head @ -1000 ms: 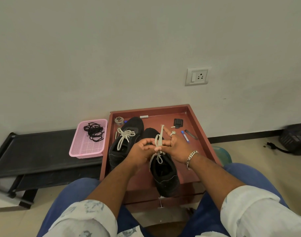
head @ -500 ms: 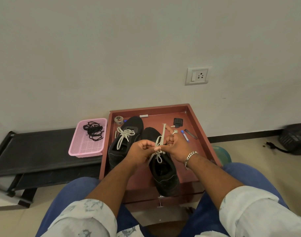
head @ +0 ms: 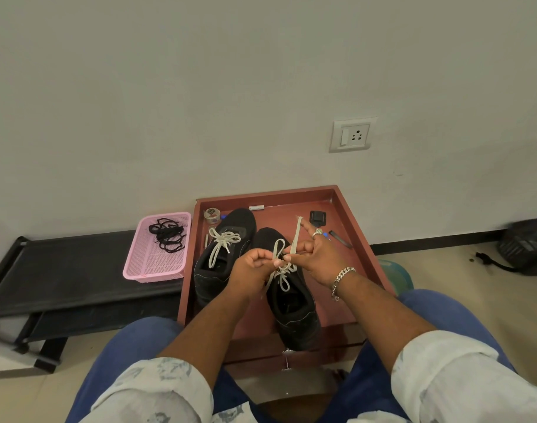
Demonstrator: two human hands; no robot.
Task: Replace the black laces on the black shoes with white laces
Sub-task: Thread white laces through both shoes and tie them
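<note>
Two black shoes stand in a red-brown wooden tray point(head: 363, 239). The left shoe point(head: 221, 270) carries a white lace tied in a bow point(head: 223, 242). Over the right shoe point(head: 294, 312) both hands work its white lace point(head: 284, 274). My left hand point(head: 252, 267) pinches a small loop of the lace. My right hand point(head: 314, 257) pinches the other strand, whose end sticks up past the raised index finger. The removed black laces point(head: 166, 235) lie bundled in a pink basket point(head: 157, 264) to the left of the tray.
Small items lie at the tray's back: a tape roll point(head: 211, 214), a white stick point(head: 256, 207), a black clip point(head: 317, 216), a dark pen point(head: 340, 239). A black bench point(head: 62, 279) holds the basket. A black bag point(head: 526, 245) sits on the floor at right.
The hands have shifted slightly on the right shoe's lace; a loop now stands up from my left fingers and my right hand holds the free strand upright beside it.
</note>
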